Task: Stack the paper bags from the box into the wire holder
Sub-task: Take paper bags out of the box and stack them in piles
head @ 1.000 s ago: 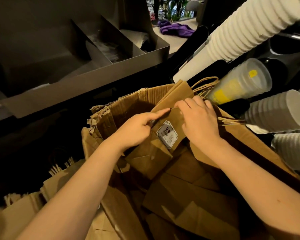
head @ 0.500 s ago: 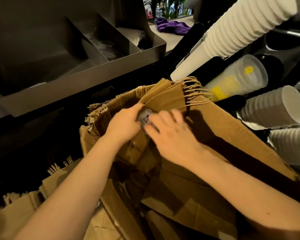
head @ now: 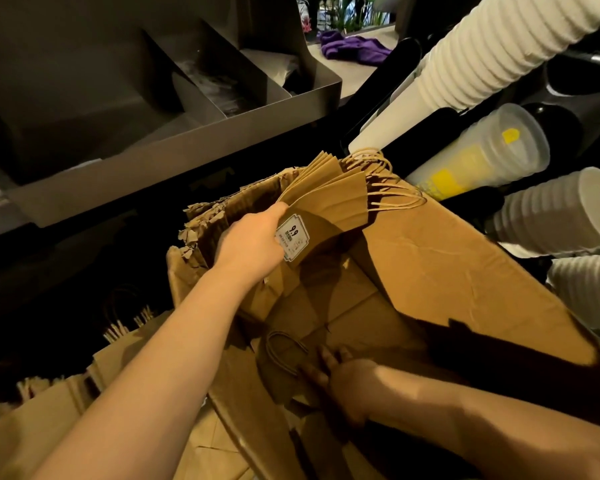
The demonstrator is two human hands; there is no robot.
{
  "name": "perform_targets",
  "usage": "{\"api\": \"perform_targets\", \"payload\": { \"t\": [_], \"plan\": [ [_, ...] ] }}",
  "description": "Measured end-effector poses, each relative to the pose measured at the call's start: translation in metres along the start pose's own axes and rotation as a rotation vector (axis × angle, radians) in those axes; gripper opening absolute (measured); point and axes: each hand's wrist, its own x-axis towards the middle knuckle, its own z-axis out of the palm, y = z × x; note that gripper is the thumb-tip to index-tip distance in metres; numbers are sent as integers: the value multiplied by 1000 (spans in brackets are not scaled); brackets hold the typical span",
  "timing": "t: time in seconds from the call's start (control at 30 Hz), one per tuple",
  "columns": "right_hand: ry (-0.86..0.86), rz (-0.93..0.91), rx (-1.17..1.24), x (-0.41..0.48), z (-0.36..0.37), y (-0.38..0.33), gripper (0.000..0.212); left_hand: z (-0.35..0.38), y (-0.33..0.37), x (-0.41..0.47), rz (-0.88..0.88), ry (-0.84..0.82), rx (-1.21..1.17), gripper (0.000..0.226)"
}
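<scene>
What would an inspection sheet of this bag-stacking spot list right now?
Surface: cardboard box, torn rim, flat bags on its floor.
Job's things: bundle of paper bags, white 9.9 label on front, handles fanned out; wire holder not in view.
Clutter: purple cloth at the back; more paper bags lower left.
Grips: left hand grips the bundle; right hand reaches into the box, fingers laid on a flat bag, in shadow.
Cables: nothing seen.
Surroundings: sleeves of white cups, clear plastic cups, metal divided tray.
</scene>
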Motion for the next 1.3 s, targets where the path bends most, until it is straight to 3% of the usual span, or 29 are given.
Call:
{"api": "perform_targets", "payload": {
  "t": [0.1, 0.17, 0.27, 0.4, 0.57, 0.63, 0.7, 0.8, 0.87, 0.93, 1.03, 1.3],
  "plan": [
    [-44, 21, -2, -20, -19, 0, 66, 0, 0, -1, 4, 0, 9, 58],
    [35, 34, 51, -30, -34, 7, 21, 0, -1, -1, 7, 0, 9, 58],
    [138, 59, 158, -35, -43, 24, 35, 0, -1, -1, 10, -21, -10, 58],
    [250, 69, 361, -41, -52, 47, 35, -2, -1, -1, -12, -54, -46, 57],
    [345, -22, 693, -59, -62, 68, 14, -8, -6, 2, -42, -133, -179, 57],
    [433, -27, 922, -62, -61, 84, 63, -11, -4, 2, -29, -180, -252, 53],
    [536, -120, 1273, -60, -59, 94, 79, -14, -2, 1, 2, -199, -328, 43],
    [757, -222, 1778, -53, -57, 101, 46, -18, 1, 0, 2, -234, -461, 30],
    [885, -227, 1987, -48, -55, 102, 39, -22, 4, 2, 2, -235, -530, 27],
    [901, -274, 2128, -48, -54, 101, 29, -28, 10, 1, 10, -230, -572, 26],
    [811, -393, 2238, -58, -55, 92, 14, -37, 19, -6, -4, -257, -656, 31],
    [941, -506, 2260, -112, -99, 63, 37, -88, 43, -36, -117, -202, -1089, 22]
  ]
}}
